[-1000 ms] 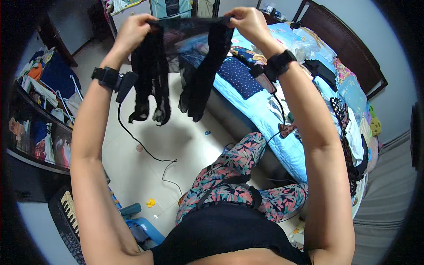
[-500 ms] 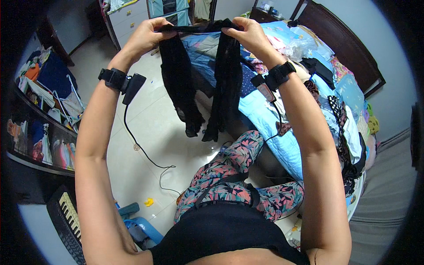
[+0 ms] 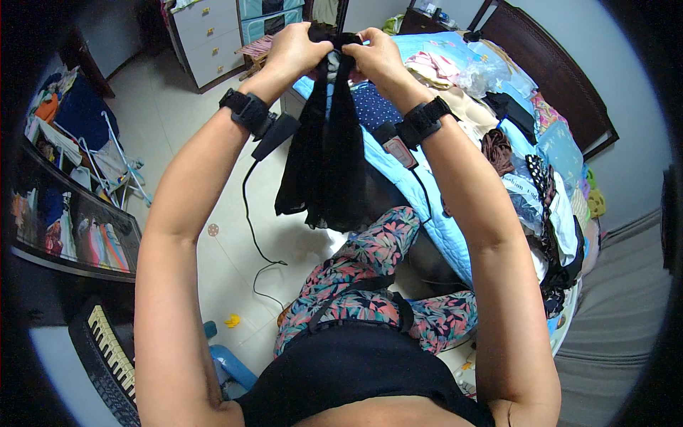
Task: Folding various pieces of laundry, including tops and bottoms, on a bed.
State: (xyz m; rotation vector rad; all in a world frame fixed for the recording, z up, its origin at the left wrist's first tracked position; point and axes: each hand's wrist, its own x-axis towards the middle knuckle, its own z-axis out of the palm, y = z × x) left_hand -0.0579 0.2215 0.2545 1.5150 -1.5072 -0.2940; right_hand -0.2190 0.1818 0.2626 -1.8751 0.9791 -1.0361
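Observation:
Both arms reach forward and hold up a sheer black garment (image 3: 324, 156) by its top band. My left hand (image 3: 300, 51) pinches the band on the left, thumb and fingers closed on it. My right hand (image 3: 376, 58) grips it in the same way on the right, only a short gap away. From the band the thin cloth hangs down in two long parts that lie close together and partly overlap. Its lower ends hang in front of the floor and the bed's edge. Some fingers are hidden behind the cloth.
At the right, a bed with a blue quilt (image 3: 427, 206) carries heaped clothes (image 3: 555, 192). A white drawer cabinet (image 3: 206, 35) stands far left, a folding rack (image 3: 114, 156) nearer. A keyboard instrument (image 3: 110, 349) is at lower left. Cables (image 3: 249, 213) hang from both wrists.
My hands have drawn closer together, so the stretched band is bunched between them. The garment's two hanging parts, spread apart before, now come together.

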